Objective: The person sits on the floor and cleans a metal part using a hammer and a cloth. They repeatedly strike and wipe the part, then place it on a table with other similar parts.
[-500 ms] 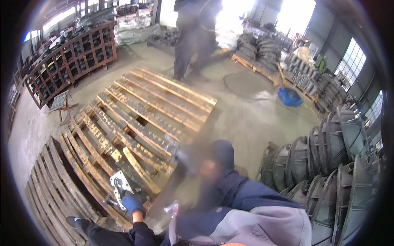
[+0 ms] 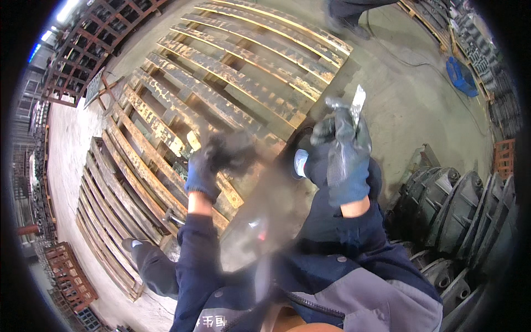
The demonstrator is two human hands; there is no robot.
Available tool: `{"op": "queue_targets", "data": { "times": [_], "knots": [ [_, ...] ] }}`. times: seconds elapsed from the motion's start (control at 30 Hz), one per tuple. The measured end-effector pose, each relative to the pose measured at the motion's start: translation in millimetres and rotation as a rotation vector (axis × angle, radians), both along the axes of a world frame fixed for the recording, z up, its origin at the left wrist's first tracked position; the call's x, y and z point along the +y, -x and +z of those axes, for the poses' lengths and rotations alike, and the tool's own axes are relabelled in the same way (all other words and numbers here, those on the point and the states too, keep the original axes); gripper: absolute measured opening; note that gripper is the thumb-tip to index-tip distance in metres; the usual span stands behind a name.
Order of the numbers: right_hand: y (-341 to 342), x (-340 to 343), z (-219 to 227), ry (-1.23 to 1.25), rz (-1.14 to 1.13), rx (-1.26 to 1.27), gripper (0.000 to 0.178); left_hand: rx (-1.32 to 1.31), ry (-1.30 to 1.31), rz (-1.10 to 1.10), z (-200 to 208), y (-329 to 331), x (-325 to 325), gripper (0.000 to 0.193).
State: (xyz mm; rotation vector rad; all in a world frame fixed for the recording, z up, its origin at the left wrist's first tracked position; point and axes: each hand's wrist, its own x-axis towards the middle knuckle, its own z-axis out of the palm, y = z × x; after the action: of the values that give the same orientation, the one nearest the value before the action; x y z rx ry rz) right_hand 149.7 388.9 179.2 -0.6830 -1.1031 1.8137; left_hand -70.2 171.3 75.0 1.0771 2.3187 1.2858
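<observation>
My right hand (image 2: 344, 157), in a blue and grey glove, is raised in front of me and pinches a thin silvery piece (image 2: 358, 102) at its fingertips. My left hand (image 2: 206, 169), in a blue and black glove, is lifted above the rusty slatted pallets (image 2: 166, 133). Its fingers are curled, but motion blur hides whether anything is in them. Both navy sleeves rise from the lower edge. A blurred patch lies between the two arms.
Rusty slatted pallets (image 2: 260, 61) cover the floor ahead and to the left. Metal racks (image 2: 83, 52) stand at the upper left. Dark round castings (image 2: 470, 205) are stacked on the right. Another person's legs (image 2: 348, 14) stand at the top, near a blue object (image 2: 460, 76) and a cable (image 2: 420, 63).
Both hands have come up from low near the pallets to chest height. The view has tilted down and moved closer to the pallets.
</observation>
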Motion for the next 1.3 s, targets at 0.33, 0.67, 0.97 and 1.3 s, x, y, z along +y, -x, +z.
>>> {"op": "queue_targets", "data": {
  "times": [0.33, 0.67, 0.97, 1.3],
  "knots": [
    [-9, 6, 39, 0.570, -0.089, 0.322, 0.058, -0.155, -0.087, -0.090, -98, 41, 268, 0.037],
    [2, 4, 45, 0.463, -0.144, 0.317, 0.042, -0.188, -0.011, -0.164, -216, 62, 258, 0.029],
    [6, -2, 43, 0.385, 0.000, 0.176, 0.031, 0.007, 0.092, -0.449, -122, 47, 202, 0.040],
    [15, 14, 42, 0.424, 0.176, 0.036, 0.014, -0.783, -0.067, -0.069, -63, -55, 117, 0.017]
  ]
}}
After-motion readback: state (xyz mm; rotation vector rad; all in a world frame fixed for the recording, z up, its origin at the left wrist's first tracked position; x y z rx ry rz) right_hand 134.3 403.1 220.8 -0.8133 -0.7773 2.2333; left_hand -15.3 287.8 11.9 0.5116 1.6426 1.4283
